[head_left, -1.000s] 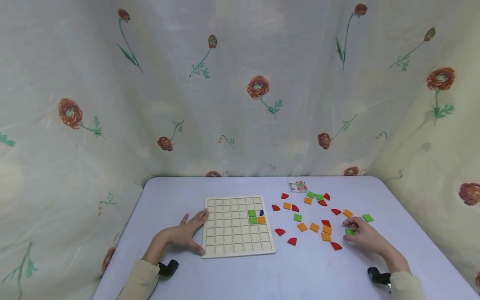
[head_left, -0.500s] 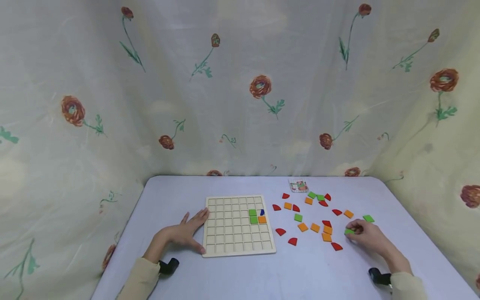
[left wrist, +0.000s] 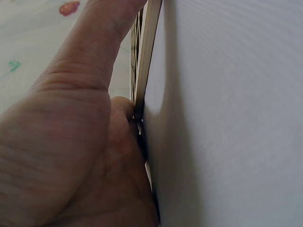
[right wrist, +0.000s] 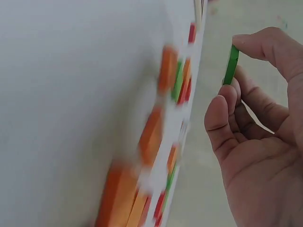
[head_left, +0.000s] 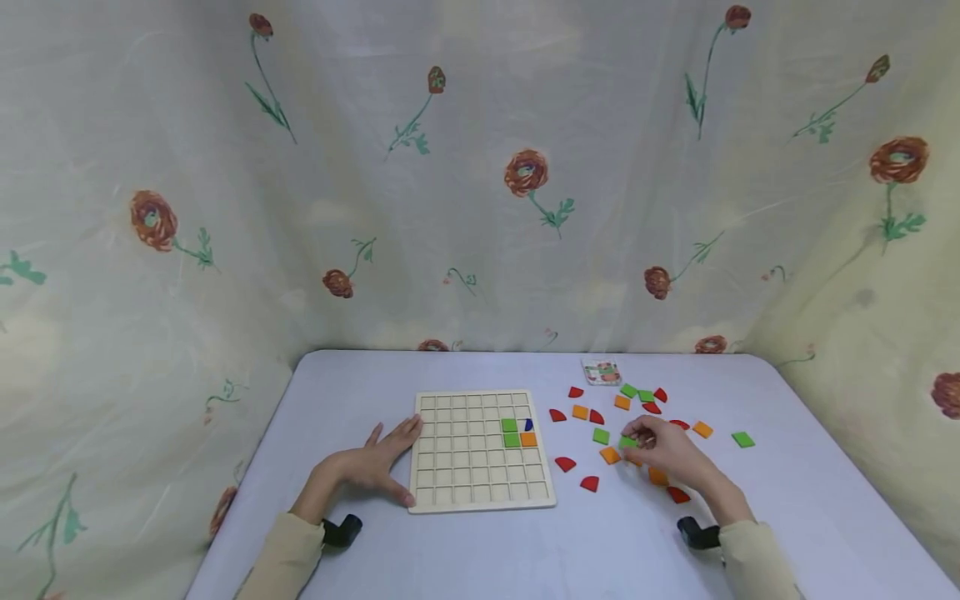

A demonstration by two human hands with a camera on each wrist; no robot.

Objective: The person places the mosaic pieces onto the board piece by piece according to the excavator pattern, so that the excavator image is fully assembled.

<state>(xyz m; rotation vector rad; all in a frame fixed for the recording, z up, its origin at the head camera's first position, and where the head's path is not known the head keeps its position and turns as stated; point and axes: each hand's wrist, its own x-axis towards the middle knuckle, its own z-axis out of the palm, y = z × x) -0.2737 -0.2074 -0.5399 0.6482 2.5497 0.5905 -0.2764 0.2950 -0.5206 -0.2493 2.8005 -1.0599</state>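
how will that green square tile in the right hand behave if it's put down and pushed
The green tile looks stiff: no bend shows as the right hand pinches it. Being small and thin, it's probably light. Its flat, straight-edged shape suggests sliding rather than rolling.

Your head view is softly, evenly lit, the curtain [head_left: 480, 275] yellower beyond the right edge of the worktop [head_left: 570, 550]. Your left wrist view is dimmer: your left hand [left wrist: 71, 142] looks dark, and a soft shadow band runs over the worktop along the board [left wrist: 148, 52]. In your right wrist view, the nearest orange tiles [right wrist: 116, 196] blur, while the green tile [right wrist: 230, 66] you pinch looks sharper.
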